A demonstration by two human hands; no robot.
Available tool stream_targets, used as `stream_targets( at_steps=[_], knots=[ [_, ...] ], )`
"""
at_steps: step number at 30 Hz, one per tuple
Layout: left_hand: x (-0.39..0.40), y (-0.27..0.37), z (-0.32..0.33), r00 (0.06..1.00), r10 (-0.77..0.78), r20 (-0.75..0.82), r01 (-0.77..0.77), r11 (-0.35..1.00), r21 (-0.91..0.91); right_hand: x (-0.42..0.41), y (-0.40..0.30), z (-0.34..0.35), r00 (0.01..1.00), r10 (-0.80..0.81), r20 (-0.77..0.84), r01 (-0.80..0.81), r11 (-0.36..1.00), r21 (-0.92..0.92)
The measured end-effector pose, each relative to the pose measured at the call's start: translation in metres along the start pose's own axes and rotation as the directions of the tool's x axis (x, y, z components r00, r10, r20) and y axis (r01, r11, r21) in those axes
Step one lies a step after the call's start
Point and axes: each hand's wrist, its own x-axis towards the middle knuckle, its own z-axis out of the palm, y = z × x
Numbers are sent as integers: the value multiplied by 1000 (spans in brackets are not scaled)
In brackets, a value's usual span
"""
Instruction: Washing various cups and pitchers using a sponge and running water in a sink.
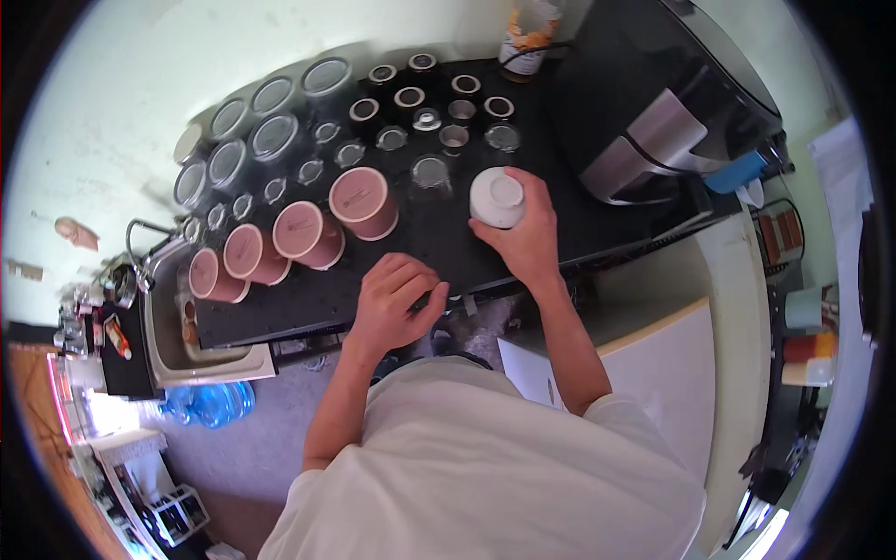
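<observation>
My right hand [526,234] grips a white cup [498,198], which is upside down with its foot ring facing up, over the right part of the black countertop [434,245]. Near the counter's front edge is my left hand [400,297], its fingers loosely curled; whether they are fully closed is unclear, and no object shows in it. Several pink cups [360,199] stand upside down in a slanting row to the left. An upturned clear glass [430,173] sits between that row and the white cup.
Upturned glasses [274,136] and dark cups [365,112] crowd the counter's back. A large black appliance [630,105] occupies the right, a labelled bottle [528,42] stands behind. At the left is a steel sink [164,336]; blue water bottles [217,404] lie on the floor.
</observation>
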Motion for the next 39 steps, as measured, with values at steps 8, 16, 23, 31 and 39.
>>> stream_targets(
  at_steps=[8,16,23,31,39],
  knots=[
    [-6,2,-4,999,1,36,0,1000,-29,-2,-5,2,999,41,5,-42,999,13],
    [-24,2,-20,997,-68,-33,69,997,19,-7,-12,-6,1000,-1,28,2,1000,-8],
    [-53,5,-42,986,-153,-64,156,987,33,-11,-3,-5,997,-76,33,75,996,49],
    [-115,14,-72,923,-270,-276,311,943,117,-16,-24,-7,995,-46,-87,58,988,143],
    [-202,44,-123,756,-503,-420,619,758,206,-40,-102,51,938,-264,-227,348,714,608]
  ],
)
